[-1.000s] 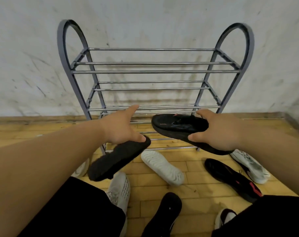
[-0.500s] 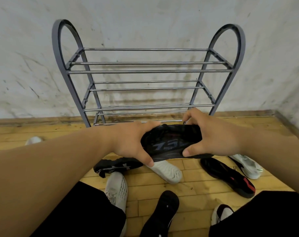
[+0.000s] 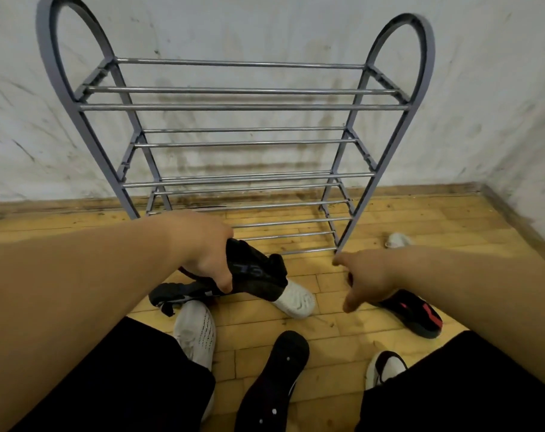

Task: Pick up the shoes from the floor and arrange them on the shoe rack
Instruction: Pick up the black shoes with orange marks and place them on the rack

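Two hands reach low in front of the rack. The fingers (image 3: 223, 232) of the left hand (image 3: 202, 254) are curled over a black shoe (image 3: 258, 272), with the thumb pressed on its near side, so this hand grasps the shoe. The shoe is tilted, one end hidden under the palm and the other pointing toward four o'clock. It sits just in front of the lowest rails, on none of the tiers.

The right hand (image 3: 369, 280) holds nothing. Its fingers (image 3: 339, 260) are released and loosely bent, the forefinger aimed at nine o'clock near the foot of the rack's right front leg and the thumb hanging toward six.

At twelve o'clock from both hands stands the shoe rack (image 3: 243, 107), a grey frame with arched sides and chrome rails.

Several more shoes lie on the wooden floor (image 3: 327, 325):
- A black trainer with white marks (image 3: 174, 296) lies at seven o'clock from the held shoe.
- A white shoe, sole up (image 3: 294, 302), lies at five o'clock, partly under the held shoe.
- A white knit shoe (image 3: 195, 332) lies nearer the person's left knee.
- A black shoe lying sole up (image 3: 274, 378) is at six o'clock.
- A black and red shoe (image 3: 416, 318) lies under the right wrist.
- A dark and white shoe (image 3: 385, 367) lies by the right knee.
- A small white shoe (image 3: 397, 240) lies at three o'clock from the rack's foot.

A stained white wall (image 3: 265, 26) rises behind.
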Demonstrator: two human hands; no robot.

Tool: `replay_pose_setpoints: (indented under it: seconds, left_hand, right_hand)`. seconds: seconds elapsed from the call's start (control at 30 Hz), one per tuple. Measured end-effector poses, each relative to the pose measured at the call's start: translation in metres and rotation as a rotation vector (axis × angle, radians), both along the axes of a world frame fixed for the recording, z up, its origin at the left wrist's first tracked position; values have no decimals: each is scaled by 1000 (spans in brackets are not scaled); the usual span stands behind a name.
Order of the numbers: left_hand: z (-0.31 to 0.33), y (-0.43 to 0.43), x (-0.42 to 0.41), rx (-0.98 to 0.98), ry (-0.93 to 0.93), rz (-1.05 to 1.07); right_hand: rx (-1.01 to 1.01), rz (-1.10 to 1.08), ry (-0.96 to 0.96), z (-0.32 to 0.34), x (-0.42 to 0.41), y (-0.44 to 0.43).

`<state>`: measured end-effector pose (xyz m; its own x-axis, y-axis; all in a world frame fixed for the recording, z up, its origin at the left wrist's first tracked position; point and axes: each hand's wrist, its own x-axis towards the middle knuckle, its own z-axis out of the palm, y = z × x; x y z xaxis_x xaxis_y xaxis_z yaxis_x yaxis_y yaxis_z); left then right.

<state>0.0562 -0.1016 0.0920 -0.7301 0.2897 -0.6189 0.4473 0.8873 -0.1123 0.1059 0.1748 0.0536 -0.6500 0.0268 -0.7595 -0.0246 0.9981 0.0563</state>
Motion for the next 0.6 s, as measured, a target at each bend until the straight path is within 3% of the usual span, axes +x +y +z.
replay_pose_setpoints:
  seconds: [0.07, 0.13, 0.37, 0.6]
  left_hand:
    - [0, 2, -1, -56, 0, -4]
    - [-2, 0, -3, -94, -11, 2]
    - [-13, -21, -12, -228, -73, 11]
    - [-35, -51, -26, -216, -181, 66]
  right_hand:
    - [81, 65, -149, -39, 5, -8]
    - [79, 139, -181, -81, 9, -23]
    - [50, 587, -37, -225, 33, -63]
    - [-1, 680, 45, -281, 44, -66]
